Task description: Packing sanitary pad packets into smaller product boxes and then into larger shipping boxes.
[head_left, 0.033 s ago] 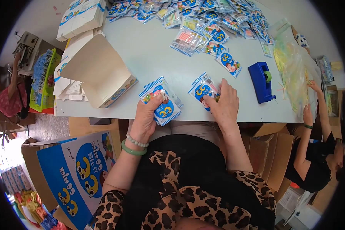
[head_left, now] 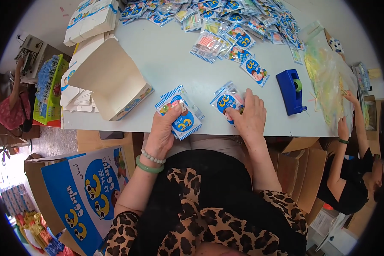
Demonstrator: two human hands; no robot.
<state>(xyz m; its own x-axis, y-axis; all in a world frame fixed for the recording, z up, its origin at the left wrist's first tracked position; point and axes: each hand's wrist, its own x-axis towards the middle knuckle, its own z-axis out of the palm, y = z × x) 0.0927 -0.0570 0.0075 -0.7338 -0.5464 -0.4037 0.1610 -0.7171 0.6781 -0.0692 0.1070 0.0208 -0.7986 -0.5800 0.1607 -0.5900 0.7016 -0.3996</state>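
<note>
A small stack of blue-and-white candy packets is gripped in my left hand, the thumb lying across the top one. To its right, my right hand pinches another few packets between thumb and fingers near the table's front edge. How many packets each hand holds is hard to tell. An open carton, white outside and plain inside, stands on the table left of my left hand. Beyond my right hand lies a single loose packet.
A large heap of packets covers the table's far side. A blue tape dispenser stands at right, beside a clear plastic bag. Folded cartons are stacked far left. A printed box stands below left. Another person works at right.
</note>
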